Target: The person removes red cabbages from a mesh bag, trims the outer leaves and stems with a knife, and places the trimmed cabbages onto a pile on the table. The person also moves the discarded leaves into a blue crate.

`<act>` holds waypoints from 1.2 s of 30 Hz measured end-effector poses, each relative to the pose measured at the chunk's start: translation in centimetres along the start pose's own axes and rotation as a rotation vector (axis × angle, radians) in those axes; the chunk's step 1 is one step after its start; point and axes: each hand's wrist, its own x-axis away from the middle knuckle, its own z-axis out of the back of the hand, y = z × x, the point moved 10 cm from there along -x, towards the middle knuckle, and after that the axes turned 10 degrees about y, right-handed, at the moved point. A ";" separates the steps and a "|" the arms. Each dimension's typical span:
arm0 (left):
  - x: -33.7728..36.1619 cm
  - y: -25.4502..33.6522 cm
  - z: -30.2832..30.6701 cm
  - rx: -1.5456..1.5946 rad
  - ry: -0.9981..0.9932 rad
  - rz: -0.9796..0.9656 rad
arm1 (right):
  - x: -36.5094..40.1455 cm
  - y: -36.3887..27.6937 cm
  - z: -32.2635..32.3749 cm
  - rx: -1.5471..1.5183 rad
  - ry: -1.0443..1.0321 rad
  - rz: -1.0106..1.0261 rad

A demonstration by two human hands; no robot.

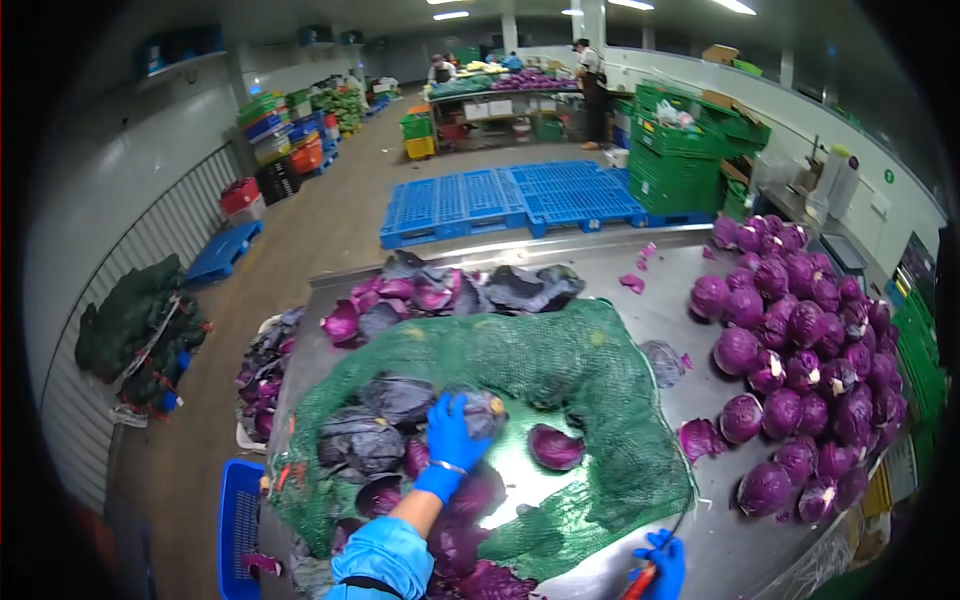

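My left hand (452,440), in a blue glove, grips a red cabbage (486,410) from its left side; the pale stem end faces right. Around it lies a green mesh bag (500,350) spread over the steel table, with untrimmed cabbages (362,440) and loose purple leaves (556,447) on it. Near the table's front edge, my right hand (662,562), also blue-gloved, is closed around the red handle of a knife (640,582). Its thin dark blade points up and to the right, beside the bag's corner.
Trimmed red cabbages (790,340) are heaped on the table's right side. Peeled leaves (430,290) lie along its far edge. A blue basket (240,530) stands at the left. Beyond are blue pallets (510,200), green crates (675,160) and a standing person (592,90).
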 end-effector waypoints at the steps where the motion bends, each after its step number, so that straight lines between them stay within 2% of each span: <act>1: 1.1 0.4 1.7 0.070 0.034 -0.007 | 0.3 4.0 -1.4 -0.081 -0.180 -0.078; 2: 2.4 0.3 2.5 0.123 0.051 -0.011 | 3.5 1.4 -5.5 -0.011 -0.229 0.102; 3: 3.7 0.0 3.0 0.154 0.039 -0.014 | 3.3 3.7 -8.3 0.070 -0.410 0.170; 4: 4.9 -0.3 3.5 0.187 0.031 -0.021 | 2.4 5.2 -10.4 0.086 -0.464 0.280; 5: 5.8 -0.2 3.9 0.184 0.017 -0.039 | 5.1 3.1 -14.2 0.191 -0.443 0.164; 8: 6.9 -0.5 5.4 0.214 -0.029 -0.057 | 2.7 5.5 -23.6 0.365 -0.662 0.278; 10: 7.4 -0.8 6.8 0.152 0.067 -0.110 | 3.7 8.9 -27.7 0.448 -0.874 0.013; 11: 8.3 -2.4 5.9 0.247 0.129 -0.110 | 3.1 10.0 -28.2 0.364 -0.795 -0.010; 12: 8.6 -3.7 5.3 0.342 0.177 -0.100 | 2.6 11.2 -28.1 0.288 -0.714 -0.050; 14: 9.0 -3.6 7.6 0.439 0.188 0.064 | 3.9 11.1 -26.1 0.272 -0.759 0.003; 16: 8.0 0.7 17.0 0.427 0.241 -0.038 | 7.0 9.0 -23.4 0.213 -0.836 0.086; 17: 8.1 3.3 22.0 0.321 0.220 -0.195 | 10.5 7.5 -21.2 0.271 -0.859 -0.010; 18: 8.6 4.9 26.4 0.294 0.150 -0.234 | 13.8 6.9 -19.0 0.344 -0.820 -0.072; 20: 10.7 6.5 32.7 0.179 -0.014 -0.186 | 19.2 5.9 -18.2 0.403 -0.952 0.134; 21: 11.6 6.4 34.1 0.128 -0.095 -0.138 | 20.9 6.2 -17.2 0.658 -0.944 0.015; 22: 13.6 6.1 35.0 0.079 -0.190 -0.085 | 18.7 8.4 -16.3 0.598 -0.922 0.024; 23: 18.9 1.6 30.0 -0.021 -0.409 0.016 | 16.3 11.2 -15.5 0.439 -0.819 -0.131; 24: 20.0 1.4 29.3 -0.057 -0.479 0.022 | 16.4 11.7 -14.4 0.548 -0.764 -0.049; 25: 22.1 0.1 27.8 0.024 -0.525 0.164 | 17.8 12.2 -13.4 0.596 -0.713 -0.071; 26: 25.3 -2.4 26.4 -0.025 -0.474 0.219 | 17.9 13.6 -12.2 0.471 -0.772 0.045; 27: 25.4 -2.7 28.6 -0.028 -0.326 0.266 | 19.7 14.1 -10.3 0.477 -0.742 0.072; 28: 26.1 -3.6 29.5 0.027 -0.266 0.260 | 20.8 13.7 -10.1 0.461 -0.729 0.148; 29: 27.4 -5.1 29.1 0.056 -0.313 0.316 | 22.2 13.8 -9.3 0.526 -0.782 0.268; 30: 27.9 -5.6 29.2 0.055 -0.269 0.282 | 23.8 13.9 -8.5 0.594 -0.845 0.391; 31: 27.5 -4.7 29.7 -0.103 -0.279 0.176 | 25.9 13.0 -8.8 0.573 -0.907 0.520; 32: 27.0 -3.7 30.0 -0.260 -0.283 0.060 | 27.4 12.9 -9.1 0.564 -0.947 0.561; 33: 27.4 -4.1 29.2 -0.259 -0.286 0.044 | 27.9 13.4 -9.6 0.567 -0.952 0.548; 35: 28.4 -6.9 27.1 0.388 -0.203 0.377 | 27.8 14.4 -10.3 0.560 -0.941 0.544; 36: 27.9 -6.3 27.4 0.397 -0.212 0.359 | 27.1 15.8 -10.6 0.558 -0.937 0.494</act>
